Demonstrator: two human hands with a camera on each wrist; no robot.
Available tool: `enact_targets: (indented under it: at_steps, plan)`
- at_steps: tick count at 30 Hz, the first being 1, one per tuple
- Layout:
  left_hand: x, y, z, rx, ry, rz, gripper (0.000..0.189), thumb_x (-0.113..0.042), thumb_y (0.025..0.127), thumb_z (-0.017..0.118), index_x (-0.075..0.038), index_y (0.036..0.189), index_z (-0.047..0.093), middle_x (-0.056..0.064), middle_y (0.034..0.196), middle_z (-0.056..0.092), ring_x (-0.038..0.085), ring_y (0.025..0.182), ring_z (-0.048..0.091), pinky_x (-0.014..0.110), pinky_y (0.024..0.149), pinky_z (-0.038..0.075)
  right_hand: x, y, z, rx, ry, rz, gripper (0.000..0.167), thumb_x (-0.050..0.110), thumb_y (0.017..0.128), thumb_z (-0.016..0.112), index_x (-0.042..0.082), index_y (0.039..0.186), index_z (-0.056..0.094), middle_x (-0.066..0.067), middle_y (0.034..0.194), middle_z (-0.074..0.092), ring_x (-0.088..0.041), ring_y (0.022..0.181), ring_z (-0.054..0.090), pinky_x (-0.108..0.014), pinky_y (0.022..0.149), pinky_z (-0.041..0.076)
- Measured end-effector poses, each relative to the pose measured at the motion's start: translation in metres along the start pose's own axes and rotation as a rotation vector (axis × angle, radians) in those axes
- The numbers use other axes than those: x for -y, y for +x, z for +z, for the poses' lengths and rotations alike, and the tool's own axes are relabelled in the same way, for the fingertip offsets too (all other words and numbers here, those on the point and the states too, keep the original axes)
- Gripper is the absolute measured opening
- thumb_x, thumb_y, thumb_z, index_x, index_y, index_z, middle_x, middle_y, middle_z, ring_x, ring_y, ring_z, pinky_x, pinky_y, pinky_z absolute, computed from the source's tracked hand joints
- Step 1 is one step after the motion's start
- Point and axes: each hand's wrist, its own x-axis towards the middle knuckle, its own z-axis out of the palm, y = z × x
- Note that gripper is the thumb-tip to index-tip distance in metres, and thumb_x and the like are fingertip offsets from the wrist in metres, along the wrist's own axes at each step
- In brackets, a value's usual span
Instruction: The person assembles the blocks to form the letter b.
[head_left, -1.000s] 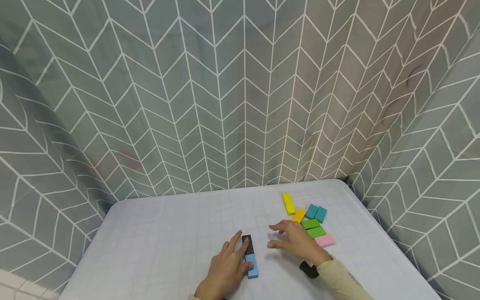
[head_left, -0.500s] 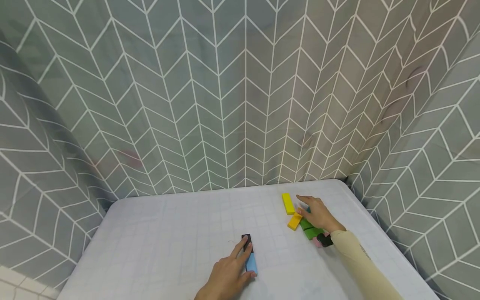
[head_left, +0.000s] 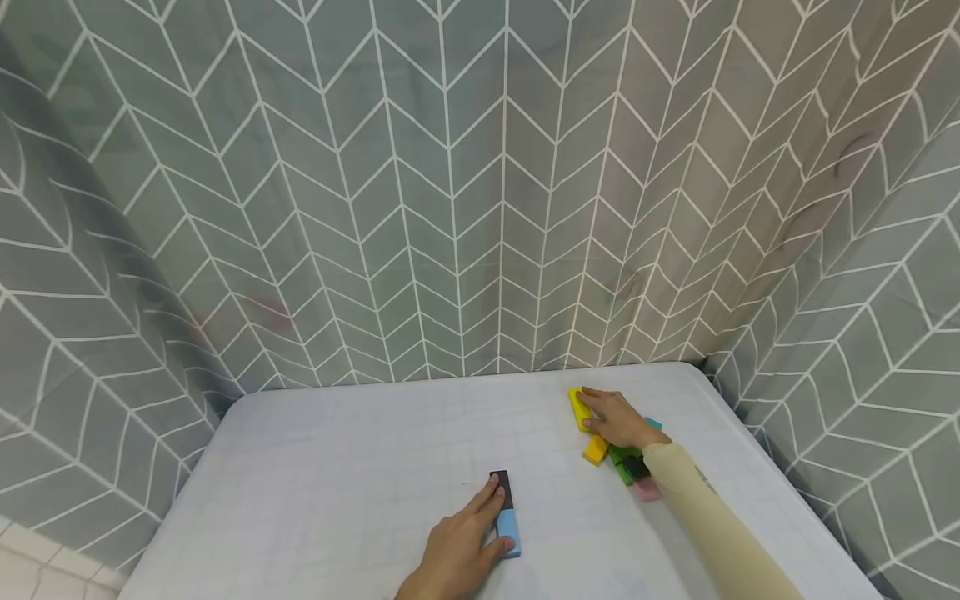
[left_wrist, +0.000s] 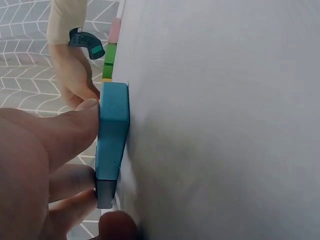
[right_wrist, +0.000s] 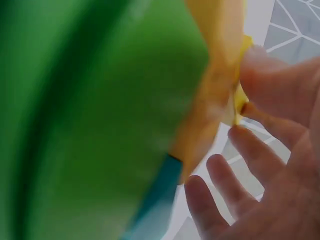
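In the head view my left hand rests on a black block and a light blue block that lie end to end. Its thumb touches the blue block and its fingers reach onto the black one, fairly straight. At the back right, my right hand has thumb and forefinger at a yellow block, pinching it; the right wrist view shows the yellow block between them, with the other fingers spread. Just below that hand lies an orange block.
Green blocks, a pink block and a teal block lie under and around my right wrist, partly hidden. The white-covered table is bordered by a grey patterned curtain.
My right hand has moved from the table's middle to the back right, over the blocks, and onto the yellow block. The orange block has shifted slightly nearer. My left hand stays on its two blocks.
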Motion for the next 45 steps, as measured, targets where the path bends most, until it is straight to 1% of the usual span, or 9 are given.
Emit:
enact_targets:
  at_steps: [5,13,19,22,25,28,37,41,45]
  plan:
    - [-0.001,0.000,-0.001,0.009,0.011,-0.002,0.071,-0.049,0.095,0.074,-0.014,0.155,0.055,0.002,0.169,0.044,0.037,0.128,0.069,0.059,0.084,0.062,0.001,0.005,-0.001,-0.025,-0.016,-0.013,0.055,0.021,0.099,0.075,-0.009,0.143,0.060,-0.030,0.162,0.044,-0.057,0.143,0.041,-0.071,0.118,0.035]
    - [-0.003,0.003,-0.003,0.031,0.006,-0.027,0.070,-0.048,0.095,0.075,-0.015,0.154,0.057,0.003,0.169,0.044,0.037,0.132,0.067,0.060,0.086,0.062,0.012,0.019,0.003,-0.040,-0.005,0.005,0.063,0.026,0.097,0.079,-0.010,0.145,0.056,-0.027,0.151,0.058,-0.049,0.136,0.051,-0.062,0.117,0.042]
    - [-0.003,0.006,-0.005,0.052,-0.007,-0.053,0.069,-0.048,0.094,0.076,-0.018,0.152,0.059,0.002,0.169,0.043,0.038,0.134,0.065,0.061,0.089,0.061,0.028,0.034,0.010,-0.040,0.022,-0.032,0.059,0.024,0.094,0.082,-0.007,0.140,0.062,-0.026,0.149,0.060,-0.047,0.133,0.058,-0.063,0.118,0.040]
    - [-0.002,0.008,-0.006,0.053,-0.009,-0.058,0.068,-0.049,0.093,0.077,-0.019,0.151,0.060,0.002,0.169,0.044,0.039,0.134,0.065,0.062,0.090,0.060,0.039,0.042,0.014,-0.041,0.066,-0.058,0.057,0.018,0.092,0.085,-0.007,0.139,0.064,-0.027,0.147,0.062,-0.045,0.127,0.064,-0.060,0.114,0.046]
    - [-0.002,0.009,-0.006,0.059,-0.009,-0.066,0.067,-0.050,0.092,0.077,-0.021,0.150,0.061,0.001,0.168,0.045,0.038,0.134,0.065,0.062,0.092,0.060,0.049,0.049,0.022,-0.037,0.113,-0.056,0.060,0.015,0.090,0.086,-0.006,0.140,0.063,-0.025,0.148,0.062,-0.042,0.123,0.068,-0.054,0.109,0.054]
    - [-0.002,0.010,-0.005,0.066,-0.013,-0.071,0.067,-0.051,0.092,0.077,-0.022,0.150,0.062,0.001,0.168,0.046,0.038,0.133,0.065,0.062,0.092,0.060,0.061,0.054,0.030,-0.024,0.129,-0.065,0.061,0.016,0.088,0.088,-0.005,0.140,0.064,-0.025,0.149,0.062,-0.040,0.121,0.069,-0.052,0.106,0.056]
    - [-0.004,0.011,-0.005,0.082,-0.010,-0.075,0.066,-0.051,0.091,0.078,-0.023,0.149,0.063,0.001,0.167,0.047,0.038,0.130,0.067,0.061,0.088,0.061,0.093,0.058,0.046,0.026,0.127,-0.111,0.062,0.019,0.087,0.089,-0.002,0.141,0.065,-0.022,0.150,0.062,-0.036,0.115,0.070,-0.052,0.104,0.056]
    - [-0.003,0.012,-0.006,0.091,-0.001,-0.082,0.065,-0.052,0.092,0.077,-0.024,0.149,0.063,0.000,0.167,0.047,0.037,0.130,0.068,0.059,0.088,0.062,0.102,0.057,0.052,0.033,0.113,-0.157,0.063,0.020,0.087,0.089,-0.003,0.140,0.065,-0.021,0.147,0.064,-0.033,0.112,0.070,-0.052,0.102,0.057]
    - [-0.002,0.011,-0.007,0.093,0.000,-0.074,0.065,-0.052,0.093,0.077,-0.024,0.150,0.062,0.000,0.167,0.047,0.037,0.129,0.068,0.059,0.086,0.062,0.108,0.055,0.057,0.057,0.113,-0.168,0.064,0.023,0.089,0.088,-0.003,0.142,0.064,-0.021,0.149,0.062,-0.033,0.113,0.071,-0.052,0.103,0.056]
